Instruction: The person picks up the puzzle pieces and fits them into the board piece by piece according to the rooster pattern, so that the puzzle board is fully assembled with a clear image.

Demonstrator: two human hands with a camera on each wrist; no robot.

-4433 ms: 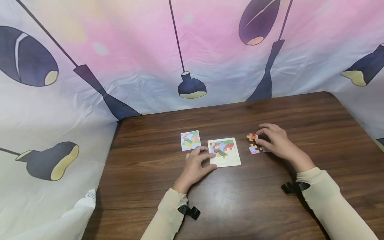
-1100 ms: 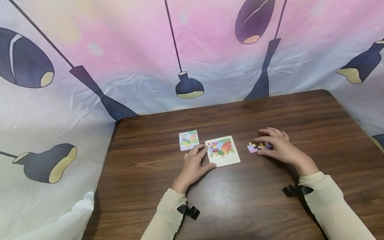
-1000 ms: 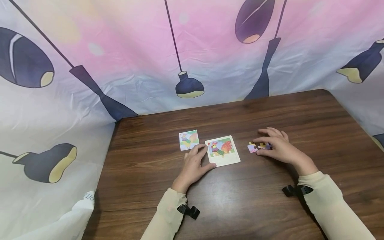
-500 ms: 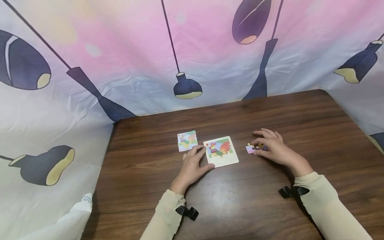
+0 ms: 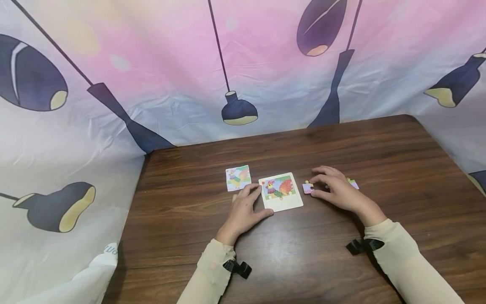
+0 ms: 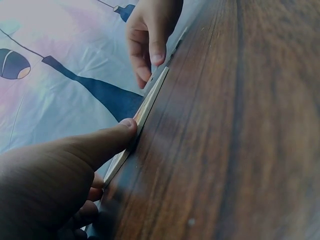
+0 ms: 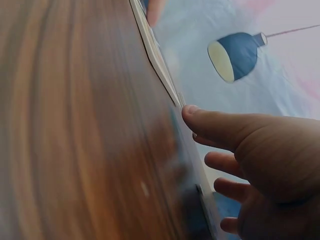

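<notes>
A cream puzzle board [image 5: 282,204] lies on the table, its upper part filled with a rooster picture and its lower strip bare. My left hand [image 5: 243,211] holds the board by its left side, thumb at the near corner and index finger farther up; the thumb against the edge shows in the left wrist view. Just right of the board, my right hand [image 5: 339,190] pinches a lilac puzzle piece [image 5: 307,188] between thumb and index finger. Other puzzle pieces [image 5: 354,183] lie behind and beneath that hand, partly hidden.
A small rooster picture card [image 5: 238,177] lies at the board's upper left, close to the left fingertips. The brown wooden table [image 5: 288,261] ends at the back against a printed curtain [image 5: 182,84] with lamp drawings.
Orange-red pieces from the right-hand group now sit in the board's tail area. My right hand has shifted left with the lilac puzzle piece, uncovering others behind it. The left hand stays put.
</notes>
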